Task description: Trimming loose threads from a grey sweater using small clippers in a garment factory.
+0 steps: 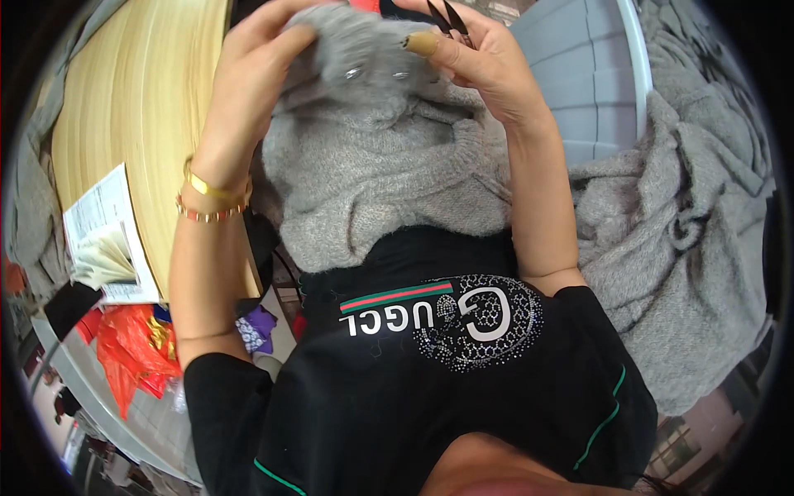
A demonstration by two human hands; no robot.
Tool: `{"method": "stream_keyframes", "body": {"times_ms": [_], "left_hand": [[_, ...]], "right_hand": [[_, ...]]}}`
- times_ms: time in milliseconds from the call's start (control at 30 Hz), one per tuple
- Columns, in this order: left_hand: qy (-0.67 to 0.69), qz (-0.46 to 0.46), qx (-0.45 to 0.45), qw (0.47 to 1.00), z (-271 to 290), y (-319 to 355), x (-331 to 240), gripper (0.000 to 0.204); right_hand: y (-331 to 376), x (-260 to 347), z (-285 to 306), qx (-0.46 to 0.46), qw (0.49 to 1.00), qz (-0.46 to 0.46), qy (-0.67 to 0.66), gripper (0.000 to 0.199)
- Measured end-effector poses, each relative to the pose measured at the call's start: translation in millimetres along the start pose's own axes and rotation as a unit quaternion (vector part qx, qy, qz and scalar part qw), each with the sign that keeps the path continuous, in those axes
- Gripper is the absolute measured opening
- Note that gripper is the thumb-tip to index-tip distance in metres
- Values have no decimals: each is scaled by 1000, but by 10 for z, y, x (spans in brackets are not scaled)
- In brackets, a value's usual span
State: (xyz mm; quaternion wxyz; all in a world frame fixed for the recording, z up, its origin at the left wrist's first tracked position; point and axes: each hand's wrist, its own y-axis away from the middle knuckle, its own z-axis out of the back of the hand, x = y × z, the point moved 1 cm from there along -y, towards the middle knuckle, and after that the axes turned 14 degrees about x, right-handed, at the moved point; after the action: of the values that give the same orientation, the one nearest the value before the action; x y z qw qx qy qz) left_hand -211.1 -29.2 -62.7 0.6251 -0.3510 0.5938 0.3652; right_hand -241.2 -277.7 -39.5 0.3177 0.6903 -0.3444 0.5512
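A grey knitted garment (pixel 389 165) hangs from my hands and spreads over my lap. My left hand (pixel 265 54) is closed on its upper edge, the fingertips partly hidden by the fabric. Two small shiny metal buttons or snaps show on the raised part, which is slightly blurred. My right hand (pixel 488 70) is closed around thread snips (pixel 451 18), whose dark pointed blades stick up between the fingers. A tan finger cot (pixel 422 43) covers the right thumb, which lies against the garment's edge. Whether the right fingers also pinch the fabric, I cannot tell.
A wooden table (pixel 132 91) stands at my left, with a printed sheet (pixel 103 223) and a small open booklet (pixel 107 258) on it. Red plastic bags (pixel 136 351) lie below. At right are a blue-grey plastic bin (pixel 579 74) and piled grey knitwear (pixel 670 273).
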Motion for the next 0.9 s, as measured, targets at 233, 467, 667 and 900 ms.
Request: {"method": "stream_keyframes", "body": {"times_ms": [233,467,667,900], "left_hand": [[112,-122,46,985,-314,-213,-922,17],[-243,-47,124,961,-2,-12,-368,16],[-510,-21,-25,859,428,31,-176,13],[-399,-90,-111,906,590,-213,-517,23]], "right_hand": [[-15,423,110,-19,990,120,65,16],[218,1141,163,-137,907,377,-126,46],[468,1976,-31,-19,876,474,-85,49],[936,1856,676,-368,802,466,60,35]]}}
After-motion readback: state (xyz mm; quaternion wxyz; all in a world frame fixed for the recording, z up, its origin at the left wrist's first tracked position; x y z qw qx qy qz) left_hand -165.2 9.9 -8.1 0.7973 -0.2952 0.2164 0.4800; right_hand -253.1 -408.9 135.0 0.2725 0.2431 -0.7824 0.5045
